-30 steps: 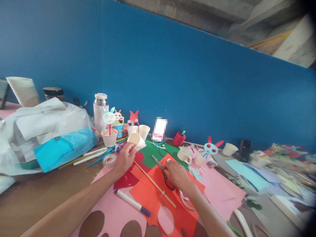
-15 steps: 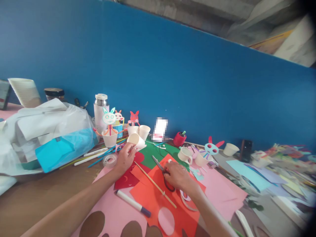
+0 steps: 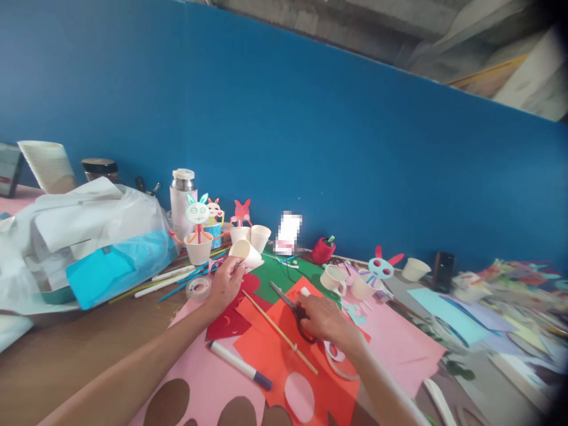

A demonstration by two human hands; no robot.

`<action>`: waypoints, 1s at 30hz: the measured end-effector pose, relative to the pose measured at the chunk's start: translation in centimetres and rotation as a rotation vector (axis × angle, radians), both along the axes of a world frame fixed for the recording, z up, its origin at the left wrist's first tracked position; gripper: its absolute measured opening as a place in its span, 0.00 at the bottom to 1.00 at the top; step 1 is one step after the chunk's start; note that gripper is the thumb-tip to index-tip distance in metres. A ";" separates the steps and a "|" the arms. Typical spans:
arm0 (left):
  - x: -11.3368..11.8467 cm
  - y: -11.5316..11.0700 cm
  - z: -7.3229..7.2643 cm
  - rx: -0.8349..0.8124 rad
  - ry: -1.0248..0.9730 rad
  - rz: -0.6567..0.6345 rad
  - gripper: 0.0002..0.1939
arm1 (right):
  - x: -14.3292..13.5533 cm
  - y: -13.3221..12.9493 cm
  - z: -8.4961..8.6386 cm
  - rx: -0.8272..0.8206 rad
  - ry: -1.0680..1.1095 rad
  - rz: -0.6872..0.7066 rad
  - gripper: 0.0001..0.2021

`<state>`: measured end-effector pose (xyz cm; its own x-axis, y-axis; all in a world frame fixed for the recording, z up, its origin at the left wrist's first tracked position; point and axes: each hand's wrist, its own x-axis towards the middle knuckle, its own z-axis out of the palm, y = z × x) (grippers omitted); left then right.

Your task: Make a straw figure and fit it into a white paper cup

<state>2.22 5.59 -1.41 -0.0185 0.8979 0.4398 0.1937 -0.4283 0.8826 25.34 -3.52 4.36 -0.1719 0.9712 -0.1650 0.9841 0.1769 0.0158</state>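
My left hand has its fingers pinched together at the lower edge of a tipped white paper cup; what lies between the fingertips is too small to tell. My right hand is closed on the dark handles of a pair of scissors, whose blades point up and left over green paper. Beneath the scissors is orange-red paper. A wooden stick lies across that paper, between my hands. Nearer to me rests a white marker with a dark cap.
Rabbit figures in cups stand at the back left, beside a pink thermos. A plastic bag of paper fills the left. Toward the right are a white mug, a blue rabbit face and paper scraps.
The scissors in my right hand have shifted slightly to the left at the tips, and the hand has turned a little. My left hand has hardly moved.
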 end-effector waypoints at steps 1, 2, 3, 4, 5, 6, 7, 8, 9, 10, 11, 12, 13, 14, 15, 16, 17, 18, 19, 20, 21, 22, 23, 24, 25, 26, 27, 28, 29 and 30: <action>0.0 0.0 0.0 -0.006 -0.004 0.000 0.10 | 0.0 0.0 -0.1 0.013 -0.020 0.000 0.14; 0.0 0.0 0.0 -0.010 -0.007 0.001 0.10 | -0.1 0.1 -0.2 0.029 -0.036 0.002 0.14; 0.0 0.0 0.0 -0.010 -0.008 0.002 0.10 | -0.1 0.1 -0.3 0.050 -0.046 0.005 0.14; 0.0 0.0 -0.1 -0.005 -0.006 0.003 0.10 | -0.2 0.1 -0.3 0.066 -0.051 0.007 0.13; 0.1 0.0 -0.1 0.000 -0.004 0.005 0.10 | -0.2 0.1 -0.3 0.079 -0.049 0.005 0.13; 0.1 0.0 -0.1 0.003 -0.004 0.005 0.10 | -0.2 0.2 -0.3 0.092 -0.038 -0.003 0.12; 0.1 0.1 -0.1 0.001 -0.009 0.002 0.10 | -0.1 0.2 -0.2 0.103 -0.012 -0.012 0.12; 0.1 0.1 -0.1 -0.007 -0.019 -0.002 0.11 | 0.1 0.4 -0.2 0.104 0.037 -0.022 0.11; 0.1 0.1 -0.1 -0.020 -0.032 -0.003 0.11 | 0.2 0.5 -0.1 0.091 0.112 -0.030 0.11; 0.1 0.1 -0.1 -0.036 -0.044 0.001 0.11 | 0.5 0.7 -0.1 0.057 0.217 -0.035 0.12; 0.0 0.2 -0.1 -0.051 -0.052 0.007 0.12 | 0.7 0.9 -0.1 0.002 0.350 -0.041 0.12; 0.0 0.2 -0.1 -0.062 -0.057 0.016 0.12 | 0.9 1.1 -0.1 -0.075 0.506 -0.051 0.13; 0.0 0.2 0.0 -0.071 -0.061 0.029 0.13 | 1.1 1.3 -0.2 -0.162 0.674 -0.065 0.14; -0.1 0.3 0.0 -0.079 -0.066 0.040 0.13 | 1.2 1.5 -0.2 -0.244 0.838 -0.081 0.14; -0.1 0.3 0.1 -0.088 -0.071 0.047 0.14 | 1.2 1.6 -0.3 -0.313 0.987 -0.091 0.15; -0.2 0.3 0.2 -0.097 -0.077 0.050 0.14 | 1.3 1.7 -0.3 -0.366 1.111 -0.093 0.16; -0.2 0.2 0.3 -0.105 -0.084 0.052 0.14 | 1.3 1.7 -0.4 -0.405 1.205 -0.086 0.17; -0.2 0.2 0.5 -0.114 -0.089 0.054 0.15 | 1.3 1.7 -0.5 -0.439 1.272 -0.070 0.19; -0.2 0.1 0.6 -0.123 -0.091 0.055 0.15 | 1.4 1.7 -0.6 -0.477 1.321 -0.050 0.20; -0.2 0.1 0.7 -0.129 -0.091 0.055 0.15 | 1.5 1.6 -0.8 -0.516 1.362 -0.032 0.22; -0.2 0.0 0.8 -0.134 -0.094 0.058 0.15 | 1.6 1.5 -1.0 -0.552 1.398 -0.016 0.23; -0.2 -0.1 0.8 -0.138 -0.098 0.062 0.15 | 1.7 1.5 -1.2 -0.583 1.432 -0.005 0.24; -0.2 -0.1 0.9 -0.144 -0.102 0.065 0.15 | 1.8 1.4 -1.4 -0.605 1.466 0.005 0.24; -0.1 -0.1 0.9 -0.148 -0.105 0.067 0.15 | 1.9 1.4 -1.6 -0.621 1.498 0.016 0.25; -0.1 -0.1 0.9 -0.152 -0.110 0.066 0.15 | 1.9 1.3 -1.7 -0.634 1.529 0.030 0.25; -0.1 -0.2 1.0 -0.157 -0.115 0.063 0.14 | 1.9 1.3 -1.8 -0.652 1.556 0.047 0.26; 0.0 -0.2 1.1 -0.164 -0.123 0.058 0.14 | 1.8 1.2 -1.8 -0.673 1.576 0.067 0.28; 0.0 -0.2 1.2 -0.170 -0.136 0.047 0.15 | 1.6 1.1 -1.8 -0.682 1.580 0.090 0.29; 0.0 -0.2 1.3 -0.172 -0.151 0.034 0.16 | 1.3 1.1 -1.6 -0.670 1.563 0.110 0.30; 0.0 -0.2 1.4 -0.170 -0.167 0.020 0.17 | 1.0 1.0 -1.5 -0.635 1.520 0.119 0.29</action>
<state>2.22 5.39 0.04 -0.0972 0.9574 0.2721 0.0464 -0.2687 0.9621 26.31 -2.55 2.87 -0.6010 0.7890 -0.1275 0.0113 -0.1511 -0.9885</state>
